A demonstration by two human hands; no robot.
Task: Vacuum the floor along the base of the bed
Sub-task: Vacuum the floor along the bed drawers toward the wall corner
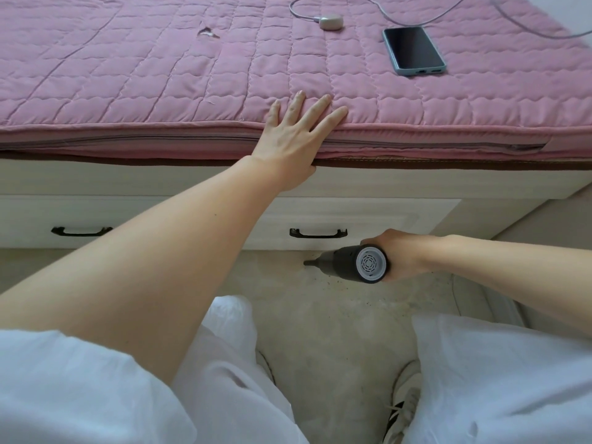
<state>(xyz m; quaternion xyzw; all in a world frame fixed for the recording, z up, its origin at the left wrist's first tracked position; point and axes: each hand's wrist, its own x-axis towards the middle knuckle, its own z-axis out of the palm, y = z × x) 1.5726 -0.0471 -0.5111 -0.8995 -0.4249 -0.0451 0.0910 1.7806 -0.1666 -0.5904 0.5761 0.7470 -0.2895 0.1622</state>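
Note:
A small dark handheld vacuum points left, low over the beige floor, its narrow nozzle close to the base of the white bed frame. My right hand grips its body from the right side. Dark specks of dirt lie on the floor under and right of the vacuum. My left hand rests flat, fingers spread, on the edge of the pink quilted mattress.
Two black drawer handles sit on the bed base. A phone, a small white device and cables lie on the mattress. My white-clad knees and a shoe fill the foreground.

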